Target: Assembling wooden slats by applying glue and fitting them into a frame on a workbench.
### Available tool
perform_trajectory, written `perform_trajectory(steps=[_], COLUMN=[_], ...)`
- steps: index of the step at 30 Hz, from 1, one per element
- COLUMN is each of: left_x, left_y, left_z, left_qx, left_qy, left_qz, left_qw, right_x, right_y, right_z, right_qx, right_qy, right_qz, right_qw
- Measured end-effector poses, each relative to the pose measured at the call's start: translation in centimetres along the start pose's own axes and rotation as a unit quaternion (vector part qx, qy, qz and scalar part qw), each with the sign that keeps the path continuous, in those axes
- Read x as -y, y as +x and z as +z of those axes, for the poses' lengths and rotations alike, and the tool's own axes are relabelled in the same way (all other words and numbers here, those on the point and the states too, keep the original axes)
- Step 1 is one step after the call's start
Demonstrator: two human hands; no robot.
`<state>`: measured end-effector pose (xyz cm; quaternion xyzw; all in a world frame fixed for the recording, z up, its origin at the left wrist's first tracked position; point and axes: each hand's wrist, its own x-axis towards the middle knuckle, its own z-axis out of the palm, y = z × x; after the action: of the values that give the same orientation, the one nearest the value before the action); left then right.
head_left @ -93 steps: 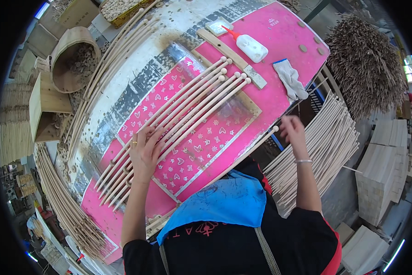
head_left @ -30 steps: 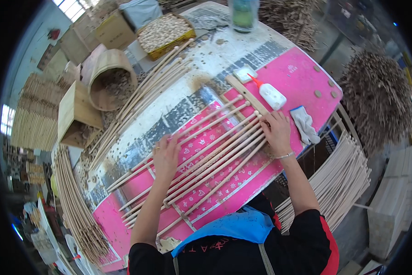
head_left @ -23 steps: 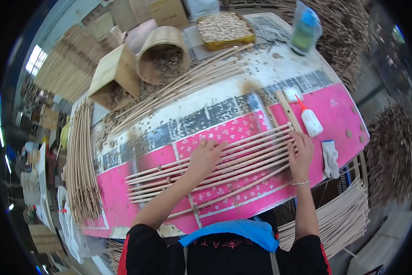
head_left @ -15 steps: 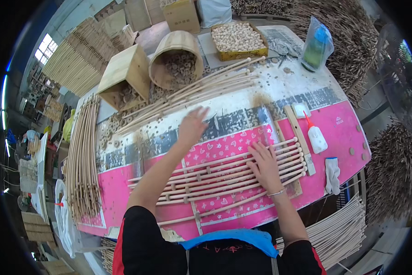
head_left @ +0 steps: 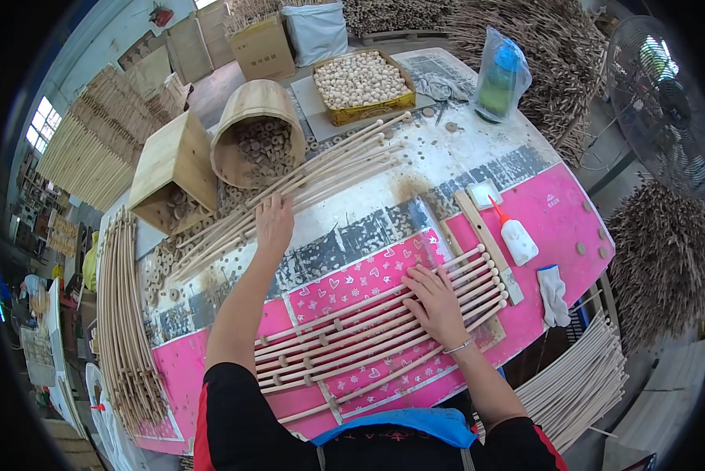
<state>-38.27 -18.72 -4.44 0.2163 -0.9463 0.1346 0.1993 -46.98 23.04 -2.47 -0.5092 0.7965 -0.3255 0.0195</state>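
My right hand (head_left: 435,302) lies with outstretched fingers across a row of thin wooden sticks (head_left: 368,326) on the pink part of the table. These sticks have round ball ends at the right, lined up near a wooden stop strip (head_left: 490,247), and small wooden rings sit along them towards the left. My left hand (head_left: 275,224) reaches to a loose bundle of ball-ended sticks (head_left: 329,165) farther back, fingertips touching its near side, fingers slightly bent and apart. No stick is seen lifted in it.
A wooden bucket (head_left: 223,161) and a square wooden box (head_left: 152,177) lie tipped with wooden rings inside. A yellow tray (head_left: 372,112) holds wooden balls. Bundled sticks (head_left: 125,314) lie left. At right are a glue bottle (head_left: 519,242), a glove (head_left: 553,294) and a bagged bottle (head_left: 500,82).
My left hand has moved left and away from me, from above the bare table to the loose stick bundle. My right hand stays on the row. The whole view has shifted.
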Motion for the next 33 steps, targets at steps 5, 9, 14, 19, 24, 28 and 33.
perform_trajectory(steps=[5, 9, 14, 19, 24, 28, 33], left_x=[1.2, 2.0, -0.7, -7.4, -11.0, -10.9, -9.4], left_y=[-0.1, -1.6, -3.5, -7.9, -10.0, -10.3, -10.1], left_z=[-0.7, 0.3, -3.2, -6.9, -8.9, -10.1, -9.9], left_qx=[0.077, 0.067, 0.055, 0.066, 0.091, 0.126, 0.178], left_qy=[-0.058, -0.073, -0.140, -0.148, -0.191, -0.233, -0.373], left_qz=[-0.031, 0.044, 0.110, 0.131, 0.148, 0.153, 0.103], left_qw=[0.995, 0.994, 0.982, 0.978, 0.966, 0.952, 0.905], right_x=[0.3, 0.2, -0.3, -1.1, -0.5, -0.3, -0.3], right_y=[0.0, 0.0, -0.2, -0.6, -0.4, -0.3, 0.1], right_z=[0.2, 0.3, 0.7, 0.7, -0.1, 0.0, 0.1], right_qx=[0.000, -0.010, -0.027, -0.049, -0.089, -0.094, -0.069], right_qy=[0.000, 0.002, 0.011, 0.030, 0.082, 0.065, 0.003], right_qz=[0.000, -0.009, -0.018, -0.019, 0.010, 0.015, 0.030], right_qw=[1.000, 1.000, 0.999, 0.998, 0.993, 0.993, 0.997])
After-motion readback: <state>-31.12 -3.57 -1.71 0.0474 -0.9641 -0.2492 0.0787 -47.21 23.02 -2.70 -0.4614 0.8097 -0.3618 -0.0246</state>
